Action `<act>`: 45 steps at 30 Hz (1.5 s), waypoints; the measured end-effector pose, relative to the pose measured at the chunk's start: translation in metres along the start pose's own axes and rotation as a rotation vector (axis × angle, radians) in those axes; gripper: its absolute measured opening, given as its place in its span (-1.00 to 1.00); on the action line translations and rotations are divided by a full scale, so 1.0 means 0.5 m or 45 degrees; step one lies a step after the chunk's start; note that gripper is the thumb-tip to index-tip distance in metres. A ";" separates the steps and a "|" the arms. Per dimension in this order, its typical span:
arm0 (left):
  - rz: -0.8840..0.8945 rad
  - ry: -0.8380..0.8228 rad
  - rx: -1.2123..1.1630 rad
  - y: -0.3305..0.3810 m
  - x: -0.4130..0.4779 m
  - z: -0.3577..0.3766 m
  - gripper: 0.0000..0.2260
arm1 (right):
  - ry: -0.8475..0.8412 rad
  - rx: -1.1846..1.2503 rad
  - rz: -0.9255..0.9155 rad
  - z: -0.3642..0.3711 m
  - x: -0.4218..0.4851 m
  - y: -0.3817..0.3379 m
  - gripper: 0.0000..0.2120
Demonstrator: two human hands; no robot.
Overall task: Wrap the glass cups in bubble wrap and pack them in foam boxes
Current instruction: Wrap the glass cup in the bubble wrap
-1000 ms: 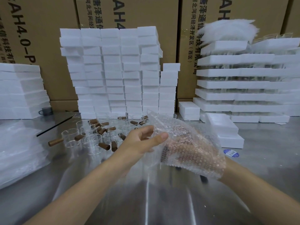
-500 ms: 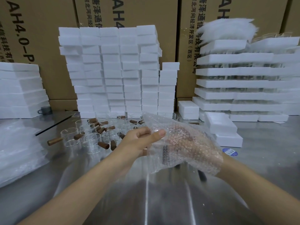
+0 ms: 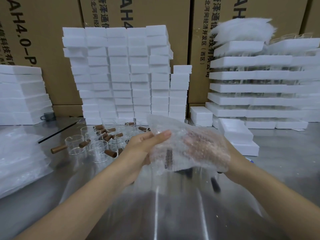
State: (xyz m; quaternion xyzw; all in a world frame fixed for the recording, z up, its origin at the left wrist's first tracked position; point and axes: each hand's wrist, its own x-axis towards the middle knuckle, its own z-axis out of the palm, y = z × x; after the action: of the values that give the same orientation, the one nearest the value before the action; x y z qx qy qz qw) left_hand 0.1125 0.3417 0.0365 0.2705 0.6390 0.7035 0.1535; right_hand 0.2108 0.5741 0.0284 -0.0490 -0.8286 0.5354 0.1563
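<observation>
**Status: in progress, wrapping stage, one item.**

1. Item in hand. One glass cup (image 3: 168, 157) is held above the surface (image 3: 285, 170), at centre of view, inside a sheet of bubble wrap (image 3: 161, 125). Only its dark handle shows clearly through the film. The wrap is loose: a flap stands up at the far edge and the lower edge hangs open. Judged not yet closed.

2. Hands. The left hand (image 3: 149, 144) pinches the wrap, thumb on top and fingers underneath. The right hand (image 3: 204, 144) lies behind the film and carries the bundle. Whether its fingers are curled round the cup cannot be told through the bubbles.

3. Outstanding stock. A cluster of unwrapped cups (image 3: 97, 144) with brown handles stands on the surface to the left of the hands, below the tall stack of foam boxes (image 3: 121, 75). All of these await wrapping and boxing.

4. Supplies. A pile of spare wrap sheets (image 3: 17, 156) lies at far left. Single foam boxes (image 3: 237, 134) sit near the right hand, the likely destination for this cup. Whether the nearest is open cannot be told.

5. Completed work. No wrapped cup is seen set down or boxed. The contents of the layered foam trays (image 3: 251, 80) at right are unclear.

6. Assessment. Remaining for this item: fold in the flaps, place in a box, close it. Bulk of task outstanding.
</observation>
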 end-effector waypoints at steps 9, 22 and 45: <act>-0.089 0.044 -0.455 -0.005 0.008 -0.008 -0.62 | -0.115 0.654 -0.141 0.016 0.007 -0.024 0.05; -0.121 -0.046 -0.068 -0.027 -0.002 0.011 -0.30 | 0.034 0.261 -0.366 0.019 0.001 -0.027 -0.15; -0.307 -0.377 -0.498 -0.006 -0.018 0.026 -0.48 | -0.029 0.294 -0.484 0.031 0.008 -0.018 -0.57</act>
State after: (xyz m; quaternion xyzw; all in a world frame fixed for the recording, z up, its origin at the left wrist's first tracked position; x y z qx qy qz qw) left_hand 0.1267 0.3475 0.0326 0.2578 0.4893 0.7428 0.3772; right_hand 0.2027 0.5577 0.0316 0.1323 -0.7577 0.5882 0.2497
